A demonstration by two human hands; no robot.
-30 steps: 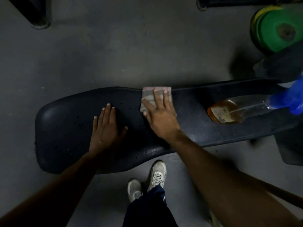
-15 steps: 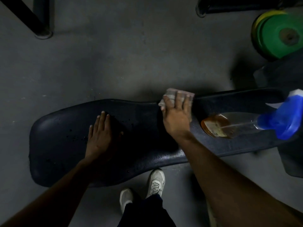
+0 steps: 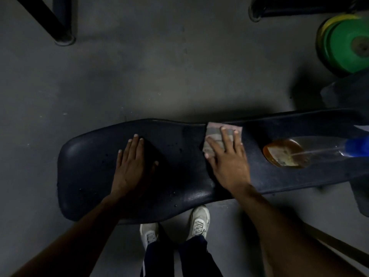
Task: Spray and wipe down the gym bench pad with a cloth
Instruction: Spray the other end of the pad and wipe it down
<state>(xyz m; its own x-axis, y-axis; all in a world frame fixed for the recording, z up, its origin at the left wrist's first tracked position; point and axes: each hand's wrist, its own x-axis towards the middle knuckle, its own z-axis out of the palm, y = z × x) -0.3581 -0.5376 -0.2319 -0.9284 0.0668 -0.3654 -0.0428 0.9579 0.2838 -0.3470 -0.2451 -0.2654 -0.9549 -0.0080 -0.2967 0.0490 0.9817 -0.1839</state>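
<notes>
**Cloth pressed flat at the far edge of the bench pad**

The black bench pad (image 3: 179,170) runs across the middle of the frame, wide and rounded at the left, narrowing toward the right edge. Bare grey floor (image 3: 139,76) fills the whole upper centre beyond its far edge, and a narrower strip of floor lies along its near edge, where two white shoes (image 3: 197,222) stand just below it at lower centre. A black frame leg (image 3: 61,35) stands at upper left, another dark bar at upper right, and green weight plates (image 3: 347,45) sit at the right edge, well apart from the pad.

The right hand (image 3: 227,162) lies flat, fingers spread, palm down on a folded grey cloth (image 3: 214,136), pinning it to the pad right at the far edge, centre-right of the frame. The left hand (image 3: 131,166) rests open and flat on the wide part of the pad, fingers together, holding nothing. Small dark droplets dot the surface between the hands.

A clear spray bottle (image 3: 299,152) with amber liquid and a blue head lies on its side on the narrow part, just right of the cloth, not touching it.
</notes>
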